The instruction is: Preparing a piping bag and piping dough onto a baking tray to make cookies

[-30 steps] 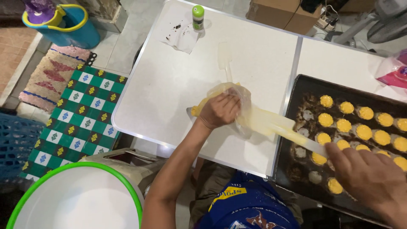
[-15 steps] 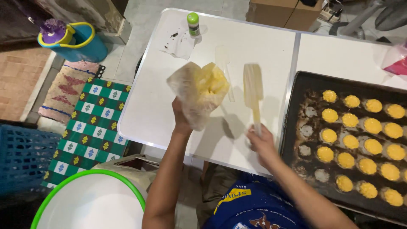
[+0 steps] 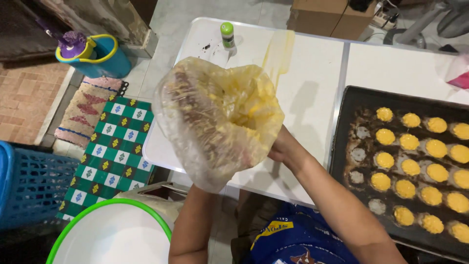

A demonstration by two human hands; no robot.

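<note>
A clear plastic piping bag [image 3: 220, 117] with yellow batter in it is raised over the white table [image 3: 312, 88]. Its rim is folded down over my left hand [image 3: 196, 196], which is hidden inside the cuff and grips the bag. My right hand [image 3: 282, 146] is at the bag's right side. It holds a pale, batter-smeared spatula [image 3: 279, 51] whose blade sticks up behind the bag's rim. On the right lies a black baking tray [image 3: 342, 98] with rows of yellow batter rounds [image 3: 410, 166] and several bare spots.
A small green-capped bottle [image 3: 227, 34] stands at the table's far edge. On the floor at left are a blue mop bucket [image 3: 95, 54], a blue basket [image 3: 29, 186], a checked mat [image 3: 112, 146] and a green-rimmed white basin [image 3: 112, 234]. Cardboard boxes [image 3: 317, 19] stand beyond the table.
My left hand has lifted the bag from the table up towards the camera. My right hand picked the spatula off the table and brought it to the bag's rim.
</note>
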